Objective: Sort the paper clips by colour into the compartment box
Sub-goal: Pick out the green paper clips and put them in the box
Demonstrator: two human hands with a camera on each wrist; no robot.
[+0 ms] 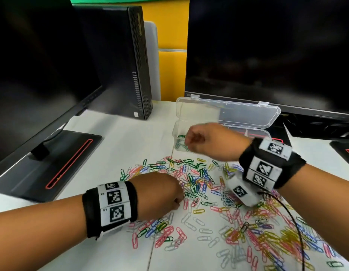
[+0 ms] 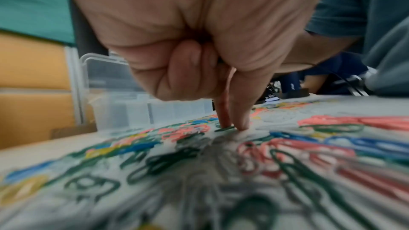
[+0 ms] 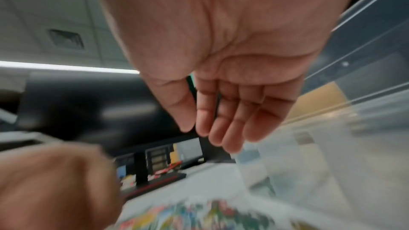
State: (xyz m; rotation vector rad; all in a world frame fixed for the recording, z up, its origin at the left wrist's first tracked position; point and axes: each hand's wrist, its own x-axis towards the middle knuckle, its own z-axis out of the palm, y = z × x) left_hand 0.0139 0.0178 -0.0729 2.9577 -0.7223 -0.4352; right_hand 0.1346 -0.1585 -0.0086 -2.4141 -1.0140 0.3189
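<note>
Loose paper clips, mixed green, pink, blue, yellow and white, spread over the near and right part of the white bench; we count them unsorted.

Left hand: low over the pile's near-left side, most fingers curled under. In the left wrist view two fingertips press down at a green clip, pinching it or about to; we judge this a pick of the next green piece.

Right hand: raised over the left end of the compartment box. From the wrist view its fingers lie straight and close together, palm bare, holding nothing; a release over that cell seems likely.

Compartment box: clear plastic, at the far side of the pile, lid tipped back open to leave the cells free. Left cell holds green clips; the other cells are hidden by the right arm.

Beyond: two dark monitors, a black computer case, a monitor base at left.

Progress, in our judgement: early, greens first.
</note>
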